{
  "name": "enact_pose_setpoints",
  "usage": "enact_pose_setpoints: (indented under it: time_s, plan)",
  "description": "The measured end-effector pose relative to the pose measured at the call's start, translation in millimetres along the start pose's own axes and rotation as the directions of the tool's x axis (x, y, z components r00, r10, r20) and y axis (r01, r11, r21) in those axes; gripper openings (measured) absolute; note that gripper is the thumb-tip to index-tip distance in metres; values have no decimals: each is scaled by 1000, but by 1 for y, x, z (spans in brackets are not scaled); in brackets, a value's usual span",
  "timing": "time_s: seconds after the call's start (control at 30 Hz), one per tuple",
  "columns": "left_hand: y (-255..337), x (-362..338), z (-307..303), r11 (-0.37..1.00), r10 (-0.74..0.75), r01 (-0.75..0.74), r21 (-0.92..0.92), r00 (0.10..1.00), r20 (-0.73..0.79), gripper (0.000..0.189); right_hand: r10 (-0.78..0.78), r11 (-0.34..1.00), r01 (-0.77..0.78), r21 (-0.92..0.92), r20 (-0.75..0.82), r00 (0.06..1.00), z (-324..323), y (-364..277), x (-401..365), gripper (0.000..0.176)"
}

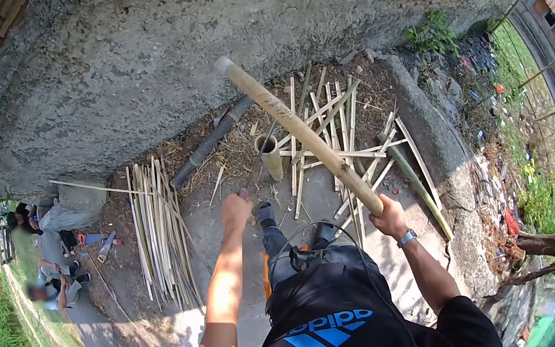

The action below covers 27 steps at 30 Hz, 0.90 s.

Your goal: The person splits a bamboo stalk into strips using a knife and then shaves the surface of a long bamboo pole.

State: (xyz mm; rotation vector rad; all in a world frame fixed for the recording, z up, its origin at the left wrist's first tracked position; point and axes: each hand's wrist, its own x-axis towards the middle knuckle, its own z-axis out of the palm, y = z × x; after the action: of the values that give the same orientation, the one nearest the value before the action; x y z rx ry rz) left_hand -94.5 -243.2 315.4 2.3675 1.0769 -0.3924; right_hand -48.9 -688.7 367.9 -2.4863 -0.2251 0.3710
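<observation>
My right hand, with a watch on its wrist, is wrapped round the lower end of a thick bamboo pole. The pole slants up and to the left in front of me, with dark marks on its upper part. My left hand is closed in a fist, a small reddish-brown bit showing at its top; what it holds, if anything, I cannot make out. Just beyond that hand, a short hollow bamboo piece stands upright with a thin dark thing leaning in its opening.
Split bamboo strips lie in a row at left; more strips are heaped crosswise ahead. A dark pole lies by the rough wall. A green bamboo pole rests at right. A saw and seated people are at far left.
</observation>
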Motion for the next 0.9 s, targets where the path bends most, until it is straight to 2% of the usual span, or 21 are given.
enact_pose_setpoints:
  time_s: [0.1,0.17,0.23,0.27,0.3,0.33,0.4,0.43,0.5,0.53,0.6,0.63,0.67,0.7,0.73,0.77,0.83,0.9]
  plan:
    - [2,-2,4,1000,-23,23,11,999,-24,41,55,998,-55,-17,33,998,23,15,-17,28]
    - [-8,11,17,998,63,-62,19,995,-82,41,49,994,-62,95,136,989,24,22,-9,37]
    - [-7,6,16,996,83,-82,19,994,-69,41,52,980,-62,191,56,997,-10,-12,10,38]
    - [-3,5,15,995,101,-101,7,992,-69,40,-43,983,64,173,-121,992,-36,-38,20,39]
    - [2,1,13,995,95,-95,9,993,-63,40,-62,921,124,370,-174,983,-73,-77,30,40]
    - [9,-4,7,995,93,-91,28,992,-80,41,-204,919,330,218,-454,867,-110,-107,36,38]
    - [14,-7,8,995,84,-79,59,993,-86,41,-248,713,588,381,-647,721,-182,-161,45,25]
    - [15,-9,9,996,78,-74,50,994,-80,41,-252,505,720,477,-716,651,-218,-203,34,20]
    - [20,-8,8,994,83,-75,76,992,-99,41,-210,118,871,476,-846,490,-258,-240,34,20]
    - [23,-9,7,995,64,-56,85,994,-94,40,-222,117,871,477,-842,491,-252,-242,38,20]
    - [16,-5,16,994,79,-72,87,994,-80,40,-190,140,891,433,-871,453,-213,-229,51,23]
    - [13,1,18,991,104,-97,93,992,-74,39,-153,383,822,421,-849,505,-157,-195,68,21]
    - [14,4,17,992,105,-97,86,991,-87,39,-329,739,653,167,-756,566,-98,-138,81,25]
    - [16,3,17,995,88,-83,58,991,-99,38,43,901,97,423,-309,950,-36,-91,76,33]
    - [17,-4,21,997,70,-67,33,993,-99,37,44,995,-40,94,-47,998,36,-11,80,43]
    - [15,-15,18,997,74,-71,39,992,-98,37,188,978,-172,-119,139,972,81,39,76,49]
    - [29,-11,-8,954,152,-145,264,988,-6,36,183,982,-189,23,166,969,83,52,65,48]
    - [30,-7,-10,966,115,-107,236,993,-23,36,64,983,-69,170,32,997,51,22,62,46]
